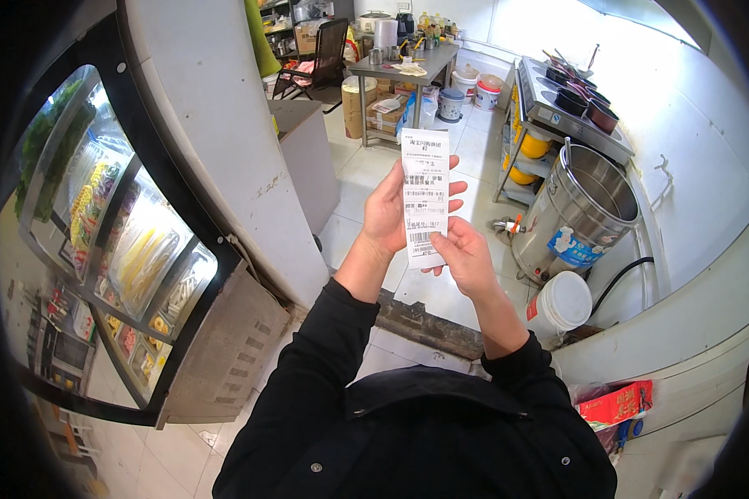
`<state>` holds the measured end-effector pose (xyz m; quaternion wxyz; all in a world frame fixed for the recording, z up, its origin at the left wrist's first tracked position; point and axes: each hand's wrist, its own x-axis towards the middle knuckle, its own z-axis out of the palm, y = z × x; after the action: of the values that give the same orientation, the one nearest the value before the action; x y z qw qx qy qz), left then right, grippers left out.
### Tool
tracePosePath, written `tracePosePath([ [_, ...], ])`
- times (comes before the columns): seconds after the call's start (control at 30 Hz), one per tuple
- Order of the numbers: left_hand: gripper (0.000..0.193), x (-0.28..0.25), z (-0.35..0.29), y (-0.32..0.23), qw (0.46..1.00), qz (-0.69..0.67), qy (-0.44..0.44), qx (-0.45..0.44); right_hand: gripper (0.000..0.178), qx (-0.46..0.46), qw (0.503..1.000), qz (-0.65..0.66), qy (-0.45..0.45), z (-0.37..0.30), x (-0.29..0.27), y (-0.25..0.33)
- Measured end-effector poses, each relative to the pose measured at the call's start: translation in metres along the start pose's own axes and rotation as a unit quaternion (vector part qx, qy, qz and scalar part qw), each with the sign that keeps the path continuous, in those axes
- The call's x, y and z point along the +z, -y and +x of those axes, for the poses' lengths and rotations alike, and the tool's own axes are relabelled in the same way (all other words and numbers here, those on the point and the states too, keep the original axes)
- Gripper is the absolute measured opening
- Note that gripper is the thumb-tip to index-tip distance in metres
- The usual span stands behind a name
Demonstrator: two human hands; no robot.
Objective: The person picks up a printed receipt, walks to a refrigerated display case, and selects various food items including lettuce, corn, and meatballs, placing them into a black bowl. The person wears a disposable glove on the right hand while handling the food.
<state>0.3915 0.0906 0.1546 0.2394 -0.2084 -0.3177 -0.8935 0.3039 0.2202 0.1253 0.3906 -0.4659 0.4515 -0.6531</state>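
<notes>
A long white printed receipt (425, 200) is held up in front of me, its printed side facing me. My left hand (385, 208) grips it from the left, with its fingers passing behind the paper and showing past the right edge. Near the lower right of the slip, my right hand (466, 258) pinches it, the thumb lying on the front and fingers behind. Both forearms wear black sleeves.
To the left stands a lit glass display fridge (133, 241) with food trays. A raised sill (429, 320) crosses the floor ahead. On the right are a large steel pot (578, 212), a white bucket (564, 299) and a stove (570, 96). A steel table (420, 66) stands further back.
</notes>
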Motion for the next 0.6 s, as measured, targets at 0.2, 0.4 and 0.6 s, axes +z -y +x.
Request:
tracePosePath([
  [0.2, 0.06, -0.006, 0.001, 0.004, 0.998, -0.057, 0.029, -0.003, 0.02, 0.006, 1.0, -0.006, -0.002, -0.001, -0.002, 0.002],
  [0.4, 0.061, -0.008, 0.005, 0.013, 0.998, -0.052, 0.022, -0.003, 0.02, 0.008, 1.0, 0.003, -0.007, -0.003, -0.011, -0.001],
  [0.6, 0.058, -0.01, 0.019, 0.03, 1.0, -0.007, 0.004, 0.008, 0.02, 0.002, 1.0, 0.002, -0.002, -0.005, -0.034, -0.002],
])
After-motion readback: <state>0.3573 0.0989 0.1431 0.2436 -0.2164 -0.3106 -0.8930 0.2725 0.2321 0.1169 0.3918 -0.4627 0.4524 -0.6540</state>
